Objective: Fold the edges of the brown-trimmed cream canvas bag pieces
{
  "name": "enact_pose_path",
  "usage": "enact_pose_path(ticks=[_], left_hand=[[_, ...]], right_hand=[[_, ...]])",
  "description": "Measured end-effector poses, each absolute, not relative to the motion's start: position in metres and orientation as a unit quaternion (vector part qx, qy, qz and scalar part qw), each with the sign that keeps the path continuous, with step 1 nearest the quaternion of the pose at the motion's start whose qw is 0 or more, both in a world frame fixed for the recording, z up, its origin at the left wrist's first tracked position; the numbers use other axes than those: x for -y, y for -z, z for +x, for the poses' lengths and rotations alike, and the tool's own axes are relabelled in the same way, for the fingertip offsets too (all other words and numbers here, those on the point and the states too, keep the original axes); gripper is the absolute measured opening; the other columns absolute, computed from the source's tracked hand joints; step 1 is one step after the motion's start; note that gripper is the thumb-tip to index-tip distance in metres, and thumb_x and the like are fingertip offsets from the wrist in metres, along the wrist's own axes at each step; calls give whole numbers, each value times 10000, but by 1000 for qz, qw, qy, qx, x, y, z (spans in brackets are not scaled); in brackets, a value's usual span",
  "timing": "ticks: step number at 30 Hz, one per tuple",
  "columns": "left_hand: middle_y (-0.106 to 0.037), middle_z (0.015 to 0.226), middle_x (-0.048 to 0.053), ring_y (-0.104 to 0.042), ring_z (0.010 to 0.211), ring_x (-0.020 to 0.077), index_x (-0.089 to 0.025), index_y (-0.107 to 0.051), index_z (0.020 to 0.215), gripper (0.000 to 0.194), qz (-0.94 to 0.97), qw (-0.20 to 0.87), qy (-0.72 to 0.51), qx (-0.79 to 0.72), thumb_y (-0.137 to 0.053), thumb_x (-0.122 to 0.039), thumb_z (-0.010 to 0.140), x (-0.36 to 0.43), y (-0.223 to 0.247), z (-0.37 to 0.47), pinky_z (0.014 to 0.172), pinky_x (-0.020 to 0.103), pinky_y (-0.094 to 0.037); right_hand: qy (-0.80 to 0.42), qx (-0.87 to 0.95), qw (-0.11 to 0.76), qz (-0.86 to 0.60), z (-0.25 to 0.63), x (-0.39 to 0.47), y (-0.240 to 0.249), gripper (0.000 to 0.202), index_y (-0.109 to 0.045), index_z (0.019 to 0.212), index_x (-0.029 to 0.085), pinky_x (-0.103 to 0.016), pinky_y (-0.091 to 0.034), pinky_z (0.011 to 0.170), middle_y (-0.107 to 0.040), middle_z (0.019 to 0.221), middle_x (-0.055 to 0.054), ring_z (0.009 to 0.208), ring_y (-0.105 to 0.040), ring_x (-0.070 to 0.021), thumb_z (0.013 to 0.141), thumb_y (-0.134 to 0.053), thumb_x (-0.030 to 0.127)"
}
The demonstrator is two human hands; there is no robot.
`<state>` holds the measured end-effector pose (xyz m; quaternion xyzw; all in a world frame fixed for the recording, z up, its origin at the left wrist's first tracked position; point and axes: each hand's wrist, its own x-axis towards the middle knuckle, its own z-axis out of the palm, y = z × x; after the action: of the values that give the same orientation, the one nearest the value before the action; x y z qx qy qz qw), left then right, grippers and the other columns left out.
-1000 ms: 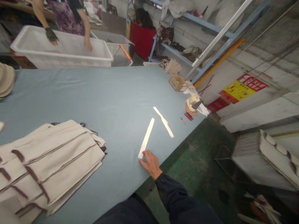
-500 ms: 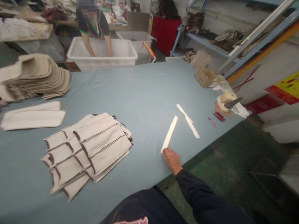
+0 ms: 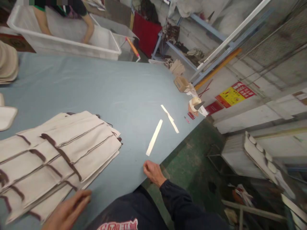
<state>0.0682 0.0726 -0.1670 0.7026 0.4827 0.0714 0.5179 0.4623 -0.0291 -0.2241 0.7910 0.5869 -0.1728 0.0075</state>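
Observation:
Cream fabric pieces with dark brown edging [image 3: 88,140] lie overlapped on the blue-grey table at the left. My left hand [image 3: 68,209] is at their lower right edge, fingers extended and close together, with nothing visible in it. My right hand [image 3: 153,172] rests at the table's front edge with curled fingers; whether it holds anything small is hidden. Just beyond it lies one pale strip [image 3: 154,137], not touched by the hand. More pale strips [image 3: 170,118] lie crossed further right.
The blue-grey table [image 3: 96,83] bears a pink cutter [image 3: 186,119], a dark red item [image 3: 191,115] and a cardboard box [image 3: 181,83] at the right. Stacked beige pieces [image 3: 8,64] stand far left. Across the table, a person's arms reach into a white tub [image 3: 72,48].
My right hand has let go of the pale strip and drawn back towards the table edge. My left hand has come into view at the lower left. The view has turned right.

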Motion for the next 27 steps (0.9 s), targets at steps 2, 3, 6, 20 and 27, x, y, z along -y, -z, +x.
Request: enact_pose_path(ticks=[2,3,6,20,27], left_hand=[[-810,980,15,-749,962,308,-328,-766,961,531,697,561,-28,-445,-524,-788,852,-62,168,97,879,366,-616],[-809,1009,18,-747,985,301,-323,-768,988,512,697,569,-17,-436,-527,-757,864,-57,166,111,904,353,-605],[-793,958,28,-740,933,272,-290,-751,981,487,704,571,-2,-423,-473,-686,927,-49,157,150,860,319,-586],[-678,756,40,-599,753,248,-218,-675,790,533,595,665,-48,-449,-586,-743,830,-47,178,277,715,338,-459],[-667,747,33,-576,650,181,-188,-637,829,649,456,728,-94,-504,-641,-829,726,-51,206,294,618,289,-441]], right_hand=[[156,-569,20,808,468,32,220,186,-663,1082,194,-242,-447,726,-763,932,-45,855,-723,-181,1030,-521,303],[149,-562,27,813,474,29,218,219,-652,1133,184,-252,-459,731,-766,964,-65,879,-733,-198,1037,-522,332],[153,-563,56,810,497,10,219,270,-653,1154,166,-279,-502,745,-761,1019,-101,920,-742,-235,1002,-611,385],[252,-645,121,711,522,-37,237,328,-644,1253,138,-420,-606,882,-676,1222,-105,1031,-694,-226,1007,-665,353],[225,-647,50,727,544,-23,226,124,-691,985,182,-264,-444,688,-725,856,-29,773,-669,-173,997,-586,247]])
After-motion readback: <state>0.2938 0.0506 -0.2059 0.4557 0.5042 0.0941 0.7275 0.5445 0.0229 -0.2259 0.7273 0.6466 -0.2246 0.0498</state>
